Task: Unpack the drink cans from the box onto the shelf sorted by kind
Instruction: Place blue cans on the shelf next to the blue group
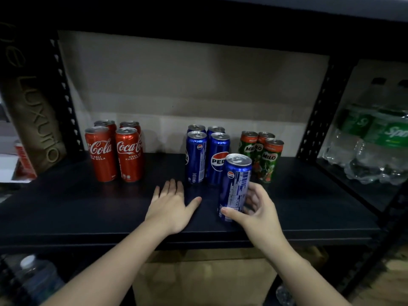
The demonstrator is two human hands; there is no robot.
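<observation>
Two bare forearms reach up from the bottom edge toward the black shelf [88, 213]. At the front of the shelf, the right hand [257, 208] grips a blue Pepsi can [235, 186] low on its body, thumb across the front near the base and fingers curled round the far side. This can stands upright, or nearly so, just in front of the Pepsi group [206, 155], four blue cans in two rows. Its upper part overlaps the nearest Pepsi can of that group and sits close beside the three green Milo cans [262, 155] to the right. Whether its base rests on the shelf cannot be told, since the hand covers it.

Left of the held can, the left hand [171, 206] lies palm down and flat on the shelf, fingers straight and slightly spread, holding nothing, near the front Pepsi cans. Four red Coca-Cola cans [116, 151] stand well apart to the left. A brown cardboard box [203, 281] sits below the shelf, between the forearms. Wrapped clear bottles with green labels [375, 142] fill the neighbouring bay on the right.
</observation>
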